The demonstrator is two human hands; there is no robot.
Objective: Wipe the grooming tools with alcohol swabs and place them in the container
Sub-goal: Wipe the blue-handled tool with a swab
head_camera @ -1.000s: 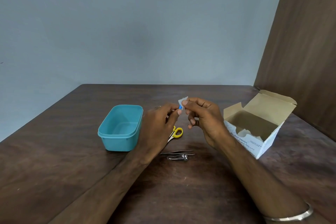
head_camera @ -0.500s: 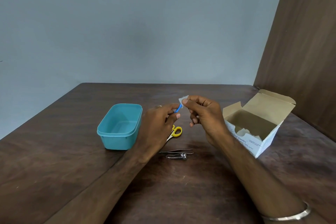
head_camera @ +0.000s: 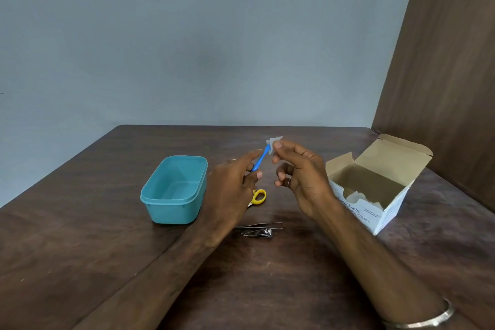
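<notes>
My left hand point(head_camera: 230, 190) holds a small blue-handled grooming tool point(head_camera: 259, 161) by its lower end, tilted up to the right. My right hand point(head_camera: 302, 177) pinches a white alcohol swab point(head_camera: 273, 143) around the tool's upper tip. Both hands hover above the table's middle. The teal container point(head_camera: 174, 190) stands open to the left of my left hand. On the table lie yellow-handled scissors point(head_camera: 258, 196), partly hidden behind my left hand, thin tweezers point(head_camera: 261, 225) and a metal nail clipper point(head_camera: 257, 233).
An open cardboard box of alcohol swabs point(head_camera: 375, 190) sits at the right on the dark wooden table point(head_camera: 80, 249). A brown panel point(head_camera: 450, 75) rises at the right edge and a grey wall point(head_camera: 187, 35) stands behind.
More of the blue handle now shows between my hands: the left hand has drawn down and away from the swab. The right hand keeps pinching the swab at the tip.
</notes>
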